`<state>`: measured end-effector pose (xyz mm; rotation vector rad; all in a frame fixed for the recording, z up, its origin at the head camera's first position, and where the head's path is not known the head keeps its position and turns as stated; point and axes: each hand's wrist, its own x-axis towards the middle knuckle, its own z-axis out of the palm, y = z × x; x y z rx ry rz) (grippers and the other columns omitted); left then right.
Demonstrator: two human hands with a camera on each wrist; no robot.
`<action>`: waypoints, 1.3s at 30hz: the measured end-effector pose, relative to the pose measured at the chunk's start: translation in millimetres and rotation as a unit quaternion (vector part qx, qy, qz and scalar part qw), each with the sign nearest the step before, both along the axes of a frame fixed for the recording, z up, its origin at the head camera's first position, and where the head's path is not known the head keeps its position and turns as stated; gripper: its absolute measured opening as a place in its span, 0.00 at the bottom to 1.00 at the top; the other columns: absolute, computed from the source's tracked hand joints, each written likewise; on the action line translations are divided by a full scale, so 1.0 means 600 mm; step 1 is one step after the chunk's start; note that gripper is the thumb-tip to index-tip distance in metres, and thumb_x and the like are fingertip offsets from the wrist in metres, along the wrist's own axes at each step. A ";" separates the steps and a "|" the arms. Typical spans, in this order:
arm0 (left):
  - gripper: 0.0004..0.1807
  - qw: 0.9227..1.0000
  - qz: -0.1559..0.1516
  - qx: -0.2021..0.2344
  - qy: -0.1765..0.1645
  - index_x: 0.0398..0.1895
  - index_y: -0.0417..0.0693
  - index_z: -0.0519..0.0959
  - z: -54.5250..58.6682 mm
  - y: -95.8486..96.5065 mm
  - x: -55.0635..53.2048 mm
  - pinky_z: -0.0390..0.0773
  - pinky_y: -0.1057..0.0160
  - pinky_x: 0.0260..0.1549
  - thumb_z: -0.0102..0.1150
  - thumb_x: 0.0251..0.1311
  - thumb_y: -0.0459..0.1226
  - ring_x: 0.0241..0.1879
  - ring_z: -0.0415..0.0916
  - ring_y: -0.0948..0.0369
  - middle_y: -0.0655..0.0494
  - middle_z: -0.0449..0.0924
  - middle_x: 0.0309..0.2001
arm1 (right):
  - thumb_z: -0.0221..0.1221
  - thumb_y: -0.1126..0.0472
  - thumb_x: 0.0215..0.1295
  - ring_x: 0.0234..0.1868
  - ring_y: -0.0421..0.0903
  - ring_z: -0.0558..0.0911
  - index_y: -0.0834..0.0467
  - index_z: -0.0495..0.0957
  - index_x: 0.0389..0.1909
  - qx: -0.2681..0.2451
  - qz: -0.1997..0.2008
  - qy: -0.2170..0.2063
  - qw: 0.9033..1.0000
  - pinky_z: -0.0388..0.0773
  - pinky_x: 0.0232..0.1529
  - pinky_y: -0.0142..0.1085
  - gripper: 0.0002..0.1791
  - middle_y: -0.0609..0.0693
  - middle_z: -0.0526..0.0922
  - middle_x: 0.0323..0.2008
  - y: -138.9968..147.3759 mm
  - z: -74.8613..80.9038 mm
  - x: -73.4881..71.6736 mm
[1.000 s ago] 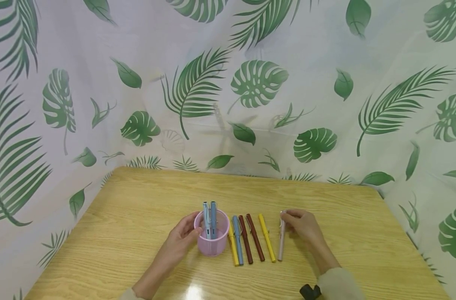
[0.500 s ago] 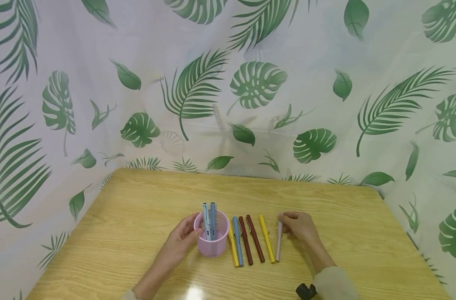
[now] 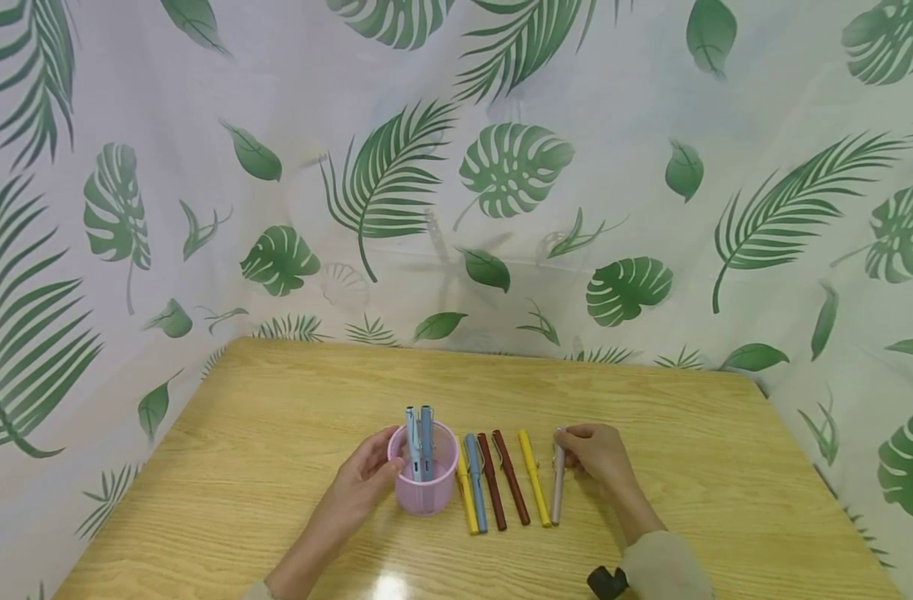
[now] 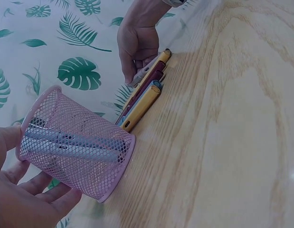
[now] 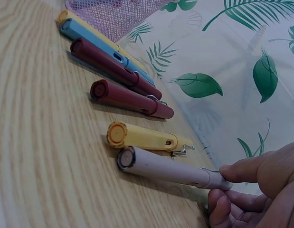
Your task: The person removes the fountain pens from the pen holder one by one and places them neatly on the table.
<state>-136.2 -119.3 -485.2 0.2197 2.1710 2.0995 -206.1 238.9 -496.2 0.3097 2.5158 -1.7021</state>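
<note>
My left hand (image 3: 360, 482) holds a pink mesh pen cup (image 3: 423, 498) by its side, thumb at the rim. Two pens, one light blue (image 3: 413, 446) and one darker blue (image 3: 427, 442), lean upright inside it. At the right, my right hand (image 3: 600, 454) pinches the clip end of a pale pink pen (image 5: 161, 167) between thumb and fingers. That pen lies on the table, close beside a yellow pen (image 5: 144, 136). In the left wrist view the cup's mesh wall (image 4: 75, 142) shows the blue pens through it.
Between cup and right hand, several pens lie in a row: a yellow pen (image 3: 467, 500), a blue pen (image 3: 477, 492), and two dark red pens (image 3: 493, 487). Behind the wooden table (image 3: 313, 375) hangs a leaf-print cloth (image 3: 426, 317). A black object (image 3: 606, 582) is near the right sleeve.
My right hand has slid the pale pink pen slightly left, up beside the yellow pen, mostly in the first half second. The left hand and cup have stayed in place.
</note>
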 end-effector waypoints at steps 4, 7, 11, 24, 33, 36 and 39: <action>0.33 1.000 0.000 -0.001 -0.002 0.79 0.41 0.60 -0.001 0.000 0.001 0.61 0.40 0.73 0.56 0.76 0.40 0.74 0.61 0.41 0.38 0.64 0.75 | 0.62 0.63 0.73 0.23 0.41 0.78 0.76 0.79 0.54 0.004 -0.004 -0.001 1.000 0.76 0.22 0.29 0.19 0.52 0.82 0.23 -0.001 -0.001 0.000; 0.33 1.000 0.000 0.000 -0.002 0.79 0.41 0.60 0.000 0.000 0.001 0.61 0.40 0.73 0.56 0.77 0.40 0.74 0.61 0.41 0.38 0.64 0.75 | 0.61 0.64 0.73 0.24 0.41 0.79 0.76 0.80 0.53 0.005 -0.005 0.002 1.000 0.77 0.23 0.29 0.18 0.52 0.82 0.23 -0.001 0.001 0.002; 0.32 1.000 0.001 -0.006 -0.002 0.79 0.42 0.60 0.000 0.000 0.000 0.61 0.40 0.72 0.56 0.77 0.40 0.74 0.61 0.41 0.38 0.65 0.75 | 0.60 0.65 0.72 0.25 0.42 0.80 0.76 0.80 0.52 0.003 -0.004 0.007 1.000 0.79 0.24 0.29 0.17 0.54 0.83 0.24 -0.002 0.002 0.005; 0.33 1.000 -0.003 0.003 0.001 0.78 0.42 0.61 0.000 0.000 0.000 0.61 0.42 0.73 0.57 0.76 0.40 0.74 0.62 0.41 0.39 0.65 0.75 | 0.58 0.61 0.76 0.32 0.43 0.81 0.75 0.76 0.60 -0.013 -0.004 0.017 1.000 0.81 0.30 0.31 0.22 0.60 0.85 0.38 -0.010 0.013 0.009; 0.33 1.000 -0.007 0.003 0.004 0.79 0.42 0.61 -0.001 0.000 -0.001 0.60 0.41 0.73 0.56 0.76 0.41 0.74 0.61 0.41 0.39 0.64 0.75 | 0.57 0.59 0.78 0.41 0.48 0.83 0.71 0.77 0.62 -0.038 0.019 0.042 0.998 0.85 0.42 0.35 0.21 0.62 0.84 0.47 -0.040 0.032 0.010; 0.32 1.000 -0.009 -0.001 -0.003 0.79 0.43 0.60 -0.002 -0.001 -0.001 0.60 0.40 0.73 0.55 0.77 0.40 0.75 0.60 0.41 0.40 0.63 0.76 | 0.57 0.59 0.79 0.44 0.50 0.83 0.71 0.77 0.62 -0.047 0.029 0.051 0.997 0.85 0.45 0.37 0.21 0.63 0.83 0.50 -0.053 0.039 0.011; 0.33 1.000 -0.011 -0.005 -0.003 0.79 0.42 0.59 -0.001 -0.002 0.000 0.60 0.40 0.73 0.55 0.77 0.40 0.75 0.59 0.41 0.39 0.63 0.76 | 0.57 0.59 0.79 0.46 0.52 0.83 0.71 0.77 0.62 -0.055 0.035 0.059 0.996 0.85 0.46 0.38 0.21 0.63 0.83 0.51 -0.068 0.046 0.012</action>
